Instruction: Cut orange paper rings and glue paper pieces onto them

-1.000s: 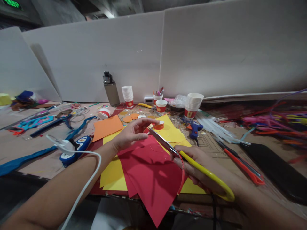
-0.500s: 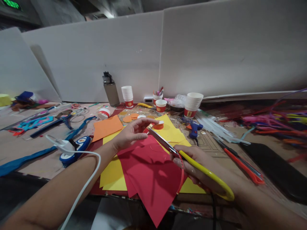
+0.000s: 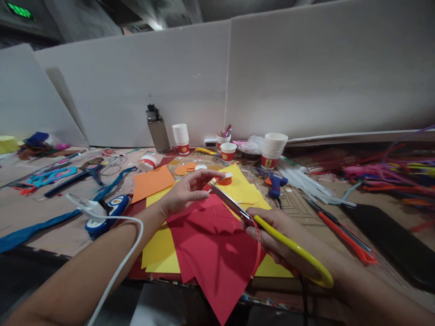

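My right hand [image 3: 268, 231] grips a pair of scissors [image 3: 292, 246] with yellow handles, blades pointing up and to the left. A thin curved red strip [image 3: 258, 251] hangs beside that hand from near the scissors' pivot. The blade tips meet a small pale piece [image 3: 212, 182] at the fingertips of my left hand [image 3: 188, 191]. My left fingers are curled around that piece, whose kind is too small to make out. Below both hands lie red paper sheets [image 3: 217, 253] over yellow sheets [image 3: 159, 253]. An orange-red ring-like piece [image 3: 224, 180] sits just beyond the blade tips.
Paper cup stacks [image 3: 272, 151] and a bottle [image 3: 158, 133] stand along the white panel [image 3: 136, 81]. A blue glue gun [image 3: 277, 185], a red utility knife [image 3: 346, 235] and a black phone-like slab [image 3: 390, 244] lie right. A white cable [image 3: 125, 258] crosses my left forearm.
The whole view has shifted down very slightly. Both hands, the scissors and the hanging strip keep nearly the same pose.
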`<state>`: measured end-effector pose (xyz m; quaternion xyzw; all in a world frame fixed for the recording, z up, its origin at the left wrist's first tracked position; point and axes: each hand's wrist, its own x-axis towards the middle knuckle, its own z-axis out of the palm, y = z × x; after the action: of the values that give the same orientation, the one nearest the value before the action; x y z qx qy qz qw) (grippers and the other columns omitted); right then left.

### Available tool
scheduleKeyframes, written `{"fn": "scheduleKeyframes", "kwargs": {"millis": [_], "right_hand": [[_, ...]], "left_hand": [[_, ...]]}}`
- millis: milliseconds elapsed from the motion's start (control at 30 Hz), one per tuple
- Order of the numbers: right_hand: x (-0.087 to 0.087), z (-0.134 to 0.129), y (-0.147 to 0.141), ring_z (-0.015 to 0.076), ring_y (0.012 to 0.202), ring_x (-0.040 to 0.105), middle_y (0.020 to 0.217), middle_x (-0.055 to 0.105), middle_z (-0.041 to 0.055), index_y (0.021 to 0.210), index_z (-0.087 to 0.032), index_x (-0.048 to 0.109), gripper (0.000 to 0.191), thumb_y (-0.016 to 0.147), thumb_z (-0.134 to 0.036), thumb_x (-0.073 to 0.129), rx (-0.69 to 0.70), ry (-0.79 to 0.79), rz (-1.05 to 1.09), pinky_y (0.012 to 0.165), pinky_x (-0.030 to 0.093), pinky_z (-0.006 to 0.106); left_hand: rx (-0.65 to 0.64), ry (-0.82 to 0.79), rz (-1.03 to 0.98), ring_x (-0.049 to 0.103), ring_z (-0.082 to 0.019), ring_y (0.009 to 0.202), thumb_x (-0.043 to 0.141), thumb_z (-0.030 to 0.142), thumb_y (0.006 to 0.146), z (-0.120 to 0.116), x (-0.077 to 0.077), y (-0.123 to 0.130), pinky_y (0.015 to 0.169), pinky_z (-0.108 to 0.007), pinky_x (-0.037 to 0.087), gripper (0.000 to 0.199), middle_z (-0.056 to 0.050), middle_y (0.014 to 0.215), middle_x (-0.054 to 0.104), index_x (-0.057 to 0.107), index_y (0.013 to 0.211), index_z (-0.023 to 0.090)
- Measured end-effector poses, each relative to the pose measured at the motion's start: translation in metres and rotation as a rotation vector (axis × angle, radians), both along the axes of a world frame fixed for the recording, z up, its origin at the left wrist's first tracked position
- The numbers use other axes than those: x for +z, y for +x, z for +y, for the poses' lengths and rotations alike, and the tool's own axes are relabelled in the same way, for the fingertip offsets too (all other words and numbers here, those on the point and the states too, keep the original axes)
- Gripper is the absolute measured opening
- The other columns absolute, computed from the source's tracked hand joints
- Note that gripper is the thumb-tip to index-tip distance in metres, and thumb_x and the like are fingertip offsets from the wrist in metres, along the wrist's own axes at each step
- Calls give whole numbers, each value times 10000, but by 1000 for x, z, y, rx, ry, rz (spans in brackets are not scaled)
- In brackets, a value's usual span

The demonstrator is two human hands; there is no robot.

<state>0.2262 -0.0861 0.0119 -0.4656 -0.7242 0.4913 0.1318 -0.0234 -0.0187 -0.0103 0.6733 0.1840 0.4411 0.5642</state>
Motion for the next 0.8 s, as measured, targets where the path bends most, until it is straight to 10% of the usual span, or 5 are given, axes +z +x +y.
{"fn": "scheduleKeyframes", "kwargs": {"millis": [800], "right_hand": [[3, -1, -1, 21, 361, 394, 531, 447, -98, 831, -203, 438, 125, 896, -279, 514, -7, -14, -67, 365, 361, 122]], "left_hand": [[-10, 14, 10, 457, -278, 1343, 733, 301, 773, 3, -3, -1, 1152, -429, 276, 478, -135, 1344, 592, 636, 1229, 197]]}}
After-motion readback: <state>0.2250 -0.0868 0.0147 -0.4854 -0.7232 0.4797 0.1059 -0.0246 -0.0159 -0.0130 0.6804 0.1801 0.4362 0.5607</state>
